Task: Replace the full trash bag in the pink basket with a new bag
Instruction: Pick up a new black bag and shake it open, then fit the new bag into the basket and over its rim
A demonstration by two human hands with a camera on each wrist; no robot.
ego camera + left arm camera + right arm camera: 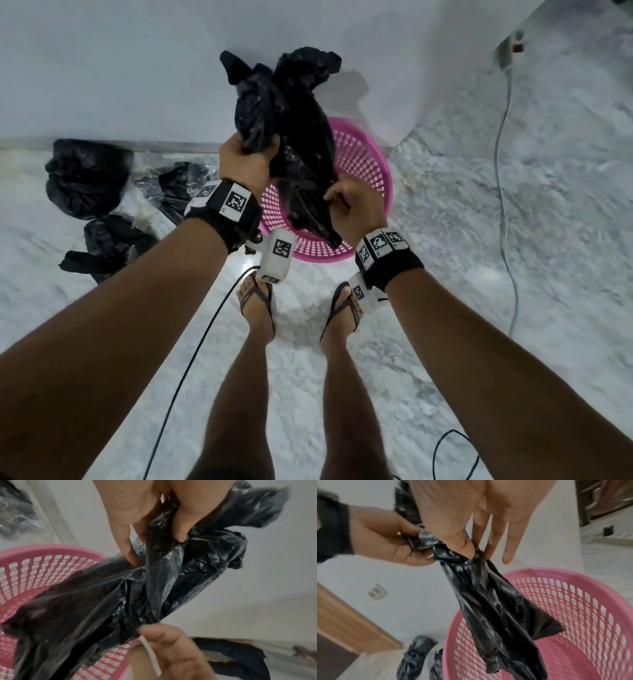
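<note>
Head view: the left hand (245,161) grips a crumpled black new bag (291,137) above the pink basket (373,164), the right hand (352,209) pinching its edge at 3 o'clock, apparently to find the opening; a tied full bag (85,178) lies at 9 o'clock. Left wrist view: fingers (130,550) clamp glossy folds. Right wrist view: the bag's closed bottom dangles into the bare basket.
</note>
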